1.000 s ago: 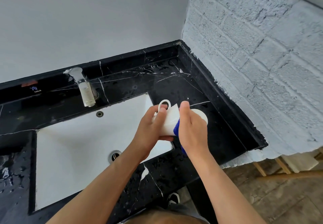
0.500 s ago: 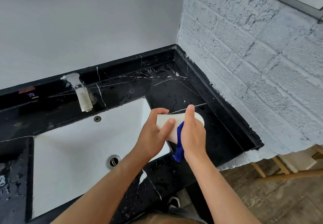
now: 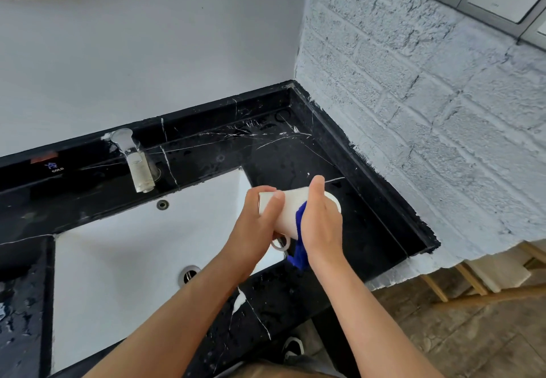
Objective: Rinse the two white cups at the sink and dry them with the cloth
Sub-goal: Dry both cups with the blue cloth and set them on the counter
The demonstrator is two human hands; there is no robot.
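Gripping a white cup [image 3: 291, 213] on its side over the right edge of the white sink basin [image 3: 118, 259], the left hand [image 3: 254, 230] curls its fingers round the base end, while the right hand [image 3: 320, 224] presses a blue cloth [image 3: 300, 236] against the cup's wall near the mouth. Since a second ago the cup has turned: its handle [image 3: 280, 243], then on top, now hangs beneath. More of the cloth dangles below the right palm. The faucet [image 3: 137, 165] stands at the black marble countertop's [image 3: 339, 188] back edge.

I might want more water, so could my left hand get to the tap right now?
Probably not yet: the left hand is gripping the cup. The path over the sink to the tap looks clear.
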